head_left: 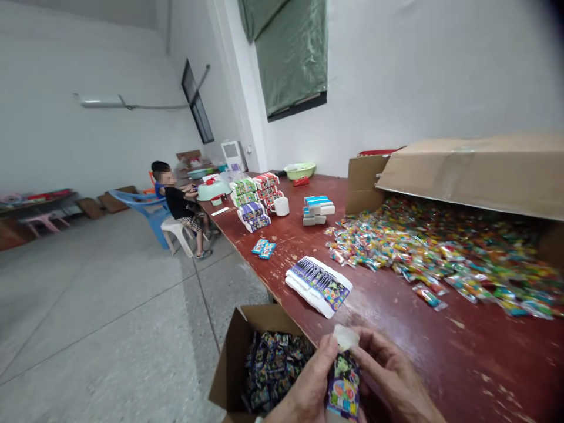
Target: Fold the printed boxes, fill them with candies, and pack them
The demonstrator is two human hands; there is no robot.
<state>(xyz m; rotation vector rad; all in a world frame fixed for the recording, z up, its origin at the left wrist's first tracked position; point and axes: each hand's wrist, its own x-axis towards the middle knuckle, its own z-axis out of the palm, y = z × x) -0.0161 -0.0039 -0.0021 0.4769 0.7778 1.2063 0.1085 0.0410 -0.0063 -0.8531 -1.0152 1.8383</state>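
Note:
In the lower middle of the head view, a small purple printed candy box (343, 385) is upright between my hands, its white top flap raised. My left hand (308, 379) grips its left side, thumb near the flap. My right hand (390, 370) closes on its upper right edge, fingers at the flap. Just beyond lies a fanned stack of flat purple cartons (318, 285) on the red table (282, 252). Below and left, an open cardboard box (224, 376) holds many dark wrapped packets (275, 367). Clear-wrapped colourful candies (423, 252) spread across the table at right.
A large tipped carton (476, 170) stands behind the candies. Farther along are a white mug (280, 206), stacked coloured boxes (253, 214), blue-white boxes (318, 208), blue packets (264, 248) and a green basin (300, 170). A person (178, 200) sits at the table's far end.

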